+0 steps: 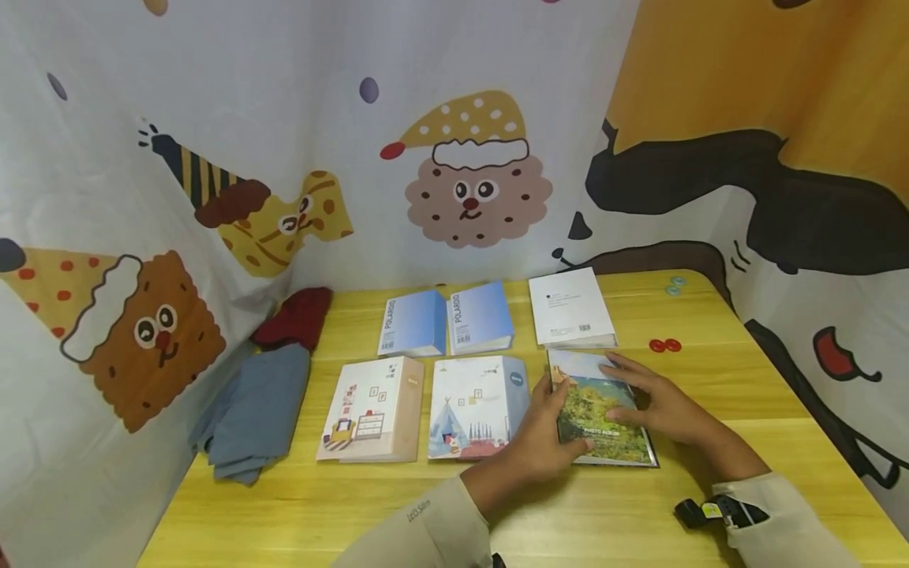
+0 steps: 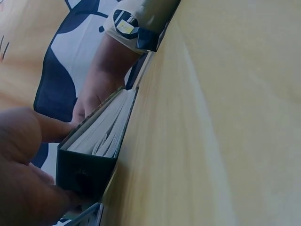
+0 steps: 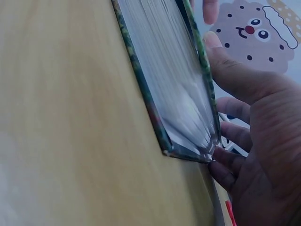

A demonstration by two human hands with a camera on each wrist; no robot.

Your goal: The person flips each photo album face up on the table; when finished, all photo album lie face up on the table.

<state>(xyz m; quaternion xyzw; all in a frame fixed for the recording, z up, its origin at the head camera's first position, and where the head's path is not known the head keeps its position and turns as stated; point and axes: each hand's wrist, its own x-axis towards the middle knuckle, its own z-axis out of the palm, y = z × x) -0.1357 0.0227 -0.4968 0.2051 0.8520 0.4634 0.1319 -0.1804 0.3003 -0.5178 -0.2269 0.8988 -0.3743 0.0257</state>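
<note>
A photo album (image 1: 600, 406) with a tree-and-sky cover lies on the yellow table at the right end of the front row. My left hand (image 1: 543, 442) holds it at its spine side, the thumb over the cover. In the left wrist view the dark spine (image 2: 87, 172) and white page edges show beside that hand. My right hand (image 1: 660, 402) grips the album's far right corner, thumb on the cover and fingers at the edge. The right wrist view shows its fingertips (image 3: 223, 172) curled at the album's corner, beside the clear page sleeves (image 3: 164, 70).
Two white illustrated albums (image 1: 372, 410) (image 1: 469, 406) stand left of the hands. Behind are two blue albums (image 1: 412, 319) (image 1: 480, 315) and a white one (image 1: 571, 308). Red discs (image 1: 665, 345) and light-blue discs (image 1: 676, 285) lie right. Grey-blue cloth (image 1: 259, 410) and dark-red cloth (image 1: 294, 315) sit left.
</note>
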